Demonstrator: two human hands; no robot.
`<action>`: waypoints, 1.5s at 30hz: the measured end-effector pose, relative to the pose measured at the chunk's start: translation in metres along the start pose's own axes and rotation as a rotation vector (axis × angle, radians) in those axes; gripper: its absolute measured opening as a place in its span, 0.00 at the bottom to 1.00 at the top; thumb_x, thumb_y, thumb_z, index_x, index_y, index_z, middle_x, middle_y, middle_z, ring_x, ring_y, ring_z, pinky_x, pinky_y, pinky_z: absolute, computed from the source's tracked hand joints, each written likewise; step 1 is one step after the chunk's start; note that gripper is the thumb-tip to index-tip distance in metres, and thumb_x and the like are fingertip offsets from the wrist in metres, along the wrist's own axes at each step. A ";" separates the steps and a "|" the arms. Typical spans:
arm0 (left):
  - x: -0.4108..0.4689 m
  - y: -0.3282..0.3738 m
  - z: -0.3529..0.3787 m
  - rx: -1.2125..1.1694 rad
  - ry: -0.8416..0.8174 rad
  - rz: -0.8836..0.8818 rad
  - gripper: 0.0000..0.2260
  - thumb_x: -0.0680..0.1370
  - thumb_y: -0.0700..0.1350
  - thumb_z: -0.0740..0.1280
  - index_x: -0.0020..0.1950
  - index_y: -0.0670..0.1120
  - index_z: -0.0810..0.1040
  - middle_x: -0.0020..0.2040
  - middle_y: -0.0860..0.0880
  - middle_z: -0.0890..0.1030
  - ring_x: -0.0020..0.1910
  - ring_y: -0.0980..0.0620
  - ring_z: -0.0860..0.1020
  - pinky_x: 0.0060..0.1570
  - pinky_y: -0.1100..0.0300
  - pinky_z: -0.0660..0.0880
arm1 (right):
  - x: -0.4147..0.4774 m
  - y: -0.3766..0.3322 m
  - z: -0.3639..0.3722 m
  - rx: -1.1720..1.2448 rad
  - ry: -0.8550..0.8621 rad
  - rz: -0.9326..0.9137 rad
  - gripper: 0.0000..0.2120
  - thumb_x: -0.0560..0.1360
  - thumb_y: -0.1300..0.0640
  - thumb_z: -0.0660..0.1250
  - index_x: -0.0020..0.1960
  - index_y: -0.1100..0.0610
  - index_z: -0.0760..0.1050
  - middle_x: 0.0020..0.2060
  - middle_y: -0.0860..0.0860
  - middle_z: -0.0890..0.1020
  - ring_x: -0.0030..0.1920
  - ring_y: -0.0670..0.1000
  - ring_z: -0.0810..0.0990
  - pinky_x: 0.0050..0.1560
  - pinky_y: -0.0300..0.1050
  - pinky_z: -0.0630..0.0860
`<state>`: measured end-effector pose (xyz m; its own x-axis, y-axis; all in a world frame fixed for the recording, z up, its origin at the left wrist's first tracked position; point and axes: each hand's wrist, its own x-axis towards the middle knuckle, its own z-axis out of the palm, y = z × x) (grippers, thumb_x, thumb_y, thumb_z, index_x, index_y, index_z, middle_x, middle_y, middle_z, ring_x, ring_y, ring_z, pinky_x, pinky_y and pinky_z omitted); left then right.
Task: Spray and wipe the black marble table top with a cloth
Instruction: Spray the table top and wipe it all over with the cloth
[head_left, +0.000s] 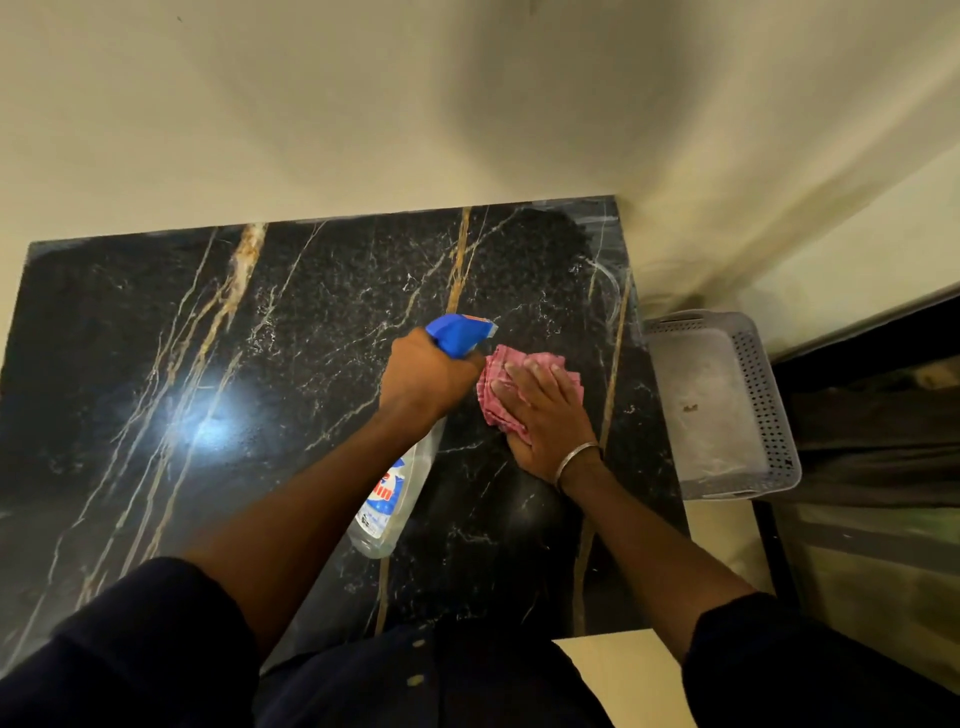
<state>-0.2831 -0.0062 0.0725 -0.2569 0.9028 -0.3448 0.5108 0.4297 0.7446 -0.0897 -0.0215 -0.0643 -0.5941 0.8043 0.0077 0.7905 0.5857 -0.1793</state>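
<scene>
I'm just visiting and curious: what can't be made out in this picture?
Head view:
- Bottle label: blurred, partly behind the left arm; unreadable.
- Left hand: fingers hidden behind its back; trigger squeeze unclear.
- Cloth: mostly under the right hand.
- Table: left edge cut off by the frame, near edge by the body.
- Specks in the basket: too small.

Home: marble table (130, 338), plastic basket (764, 395) (perforated).
</scene>
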 end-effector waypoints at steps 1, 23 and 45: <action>0.002 0.000 0.000 -0.005 0.009 -0.010 0.10 0.73 0.46 0.71 0.52 0.47 0.78 0.37 0.50 0.80 0.32 0.55 0.77 0.34 0.61 0.76 | -0.003 0.011 -0.002 -0.010 -0.012 -0.009 0.33 0.70 0.45 0.61 0.74 0.51 0.66 0.74 0.56 0.66 0.75 0.61 0.61 0.73 0.65 0.57; 0.022 -0.004 -0.003 0.026 0.006 -0.036 0.14 0.71 0.49 0.72 0.55 0.48 0.78 0.38 0.51 0.79 0.33 0.57 0.78 0.32 0.64 0.72 | 0.026 0.042 -0.016 0.002 -0.052 -0.047 0.30 0.71 0.45 0.60 0.72 0.51 0.69 0.72 0.56 0.69 0.73 0.61 0.64 0.73 0.63 0.58; 0.059 0.003 -0.001 0.033 0.023 0.031 0.11 0.72 0.50 0.71 0.53 0.49 0.78 0.36 0.54 0.78 0.33 0.57 0.77 0.35 0.62 0.76 | 0.071 0.034 -0.009 0.013 0.011 -0.005 0.31 0.70 0.47 0.60 0.72 0.53 0.69 0.72 0.58 0.70 0.72 0.62 0.63 0.73 0.64 0.57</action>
<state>-0.2975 0.0483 0.0551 -0.2593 0.9152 -0.3085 0.5457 0.4023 0.7350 -0.1036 0.0567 -0.0605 -0.5967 0.8022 0.0198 0.7853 0.5888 -0.1917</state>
